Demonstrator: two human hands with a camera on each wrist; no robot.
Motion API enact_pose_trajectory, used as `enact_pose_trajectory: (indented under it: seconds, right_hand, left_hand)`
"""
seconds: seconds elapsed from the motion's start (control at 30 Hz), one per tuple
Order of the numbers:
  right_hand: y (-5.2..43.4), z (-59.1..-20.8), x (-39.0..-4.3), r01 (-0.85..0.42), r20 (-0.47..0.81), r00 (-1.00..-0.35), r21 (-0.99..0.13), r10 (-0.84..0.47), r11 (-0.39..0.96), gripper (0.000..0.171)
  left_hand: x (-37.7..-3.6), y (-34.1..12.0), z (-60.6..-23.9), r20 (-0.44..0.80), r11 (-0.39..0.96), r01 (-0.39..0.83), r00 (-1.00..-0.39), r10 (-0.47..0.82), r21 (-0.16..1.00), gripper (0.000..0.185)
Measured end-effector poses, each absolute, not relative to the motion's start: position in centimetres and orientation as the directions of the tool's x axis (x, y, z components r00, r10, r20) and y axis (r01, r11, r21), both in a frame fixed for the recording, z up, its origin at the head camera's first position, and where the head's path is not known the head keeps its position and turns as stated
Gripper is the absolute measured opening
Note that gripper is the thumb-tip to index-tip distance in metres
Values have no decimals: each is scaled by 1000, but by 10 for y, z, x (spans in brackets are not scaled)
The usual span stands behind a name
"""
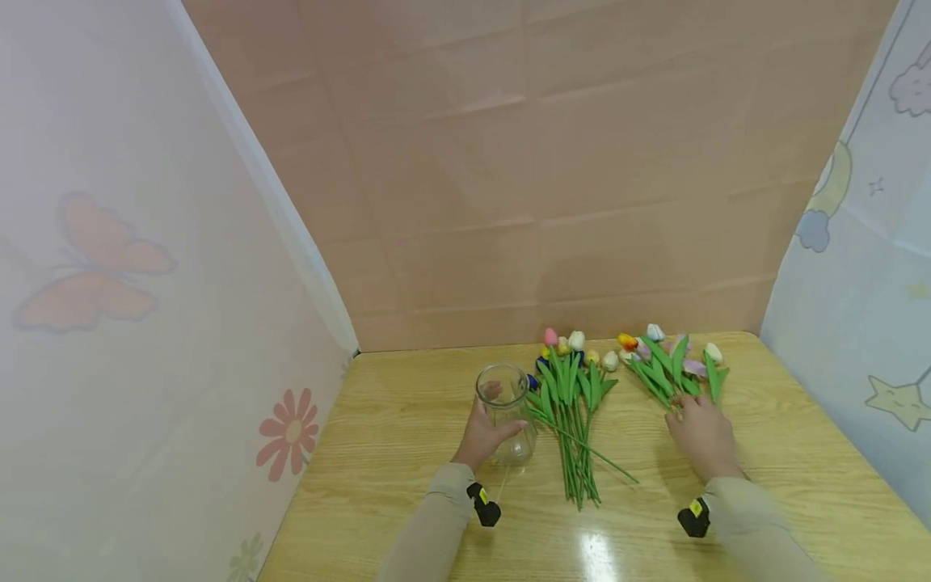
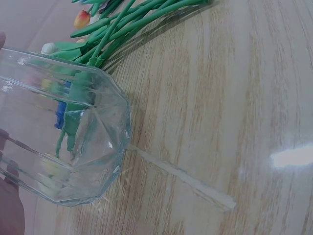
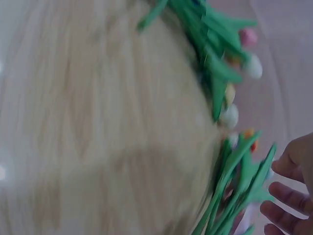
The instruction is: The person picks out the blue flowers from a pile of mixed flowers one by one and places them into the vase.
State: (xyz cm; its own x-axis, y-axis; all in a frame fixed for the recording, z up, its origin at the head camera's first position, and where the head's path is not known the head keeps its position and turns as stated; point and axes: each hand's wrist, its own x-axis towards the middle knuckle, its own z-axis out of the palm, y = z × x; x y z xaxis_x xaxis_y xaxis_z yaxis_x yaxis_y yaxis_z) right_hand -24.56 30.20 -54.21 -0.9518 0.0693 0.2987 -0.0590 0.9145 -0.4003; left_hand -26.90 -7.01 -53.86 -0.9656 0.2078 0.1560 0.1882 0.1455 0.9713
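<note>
Beige sleeves, two, entering over the near edge of the counter; black wrist device with yellow mark at the left cuff, a like one at the right. Clear glass vase, one, wide-mouthed, with faceted base, left of the counter's middle; left hand in firm grip, thumb and fingers curled round the glass. Tulip bunch, larger, just right of the vase: pink, white, yellow and blue heads toward the far edge, green stems toward the near edge, one stem lying slantwise across the rest. Tulip bunch, smaller, near the far right corner: orange, white and lilac heads. Right hand at its stems, grip loose, fingers parted; contact cannot be told.
</note>
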Motion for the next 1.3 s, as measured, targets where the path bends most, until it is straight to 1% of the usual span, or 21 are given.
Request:
enact_pose_trajectory:
  seconds: [0.13,0.33,0.47,0.57,0.7,0.9,1.07,1.17,1.3]
  right_hand:
    - [268,-538,-253,-173,333,-943,-421,-26,891,22]
    - [223,-538,-252,-299,288,-940,-451,-180,841,20]
    - [204,-547,-251,-360,283,-923,-406,-259,840,18]
    - [194,-557,-251,-381,262,-918,-374,-298,845,18]
    - [186,-570,-252,-372,235,-923,-352,-304,859,18]
    - [182,-586,-254,-372,259,-918,-302,-299,878,19]
    - [178,-582,-254,-359,261,-924,-335,-280,871,17]
    - [175,-574,-252,-347,271,-928,-375,-256,860,15]
    - [173,-561,-250,-333,313,-926,-411,-212,848,16]
  left_hand:
    - [-275,-69,-551,152,158,184,-969,194,970,79]
    - [-278,-69,-559,167,154,199,-965,201,968,80]
    - [-278,-68,-557,165,163,200,-964,207,966,83]
    - [-278,-68,-557,155,165,190,-966,208,968,84]
    - [-278,-69,-557,152,164,187,-967,206,969,81]
    - [-278,-69,-558,152,160,184,-969,195,970,78]
    - [-278,-70,-558,160,161,194,-967,200,968,78]
    - [-279,-70,-558,174,160,207,-964,203,965,79]
    - [-280,-71,-557,180,166,215,-962,203,962,77]
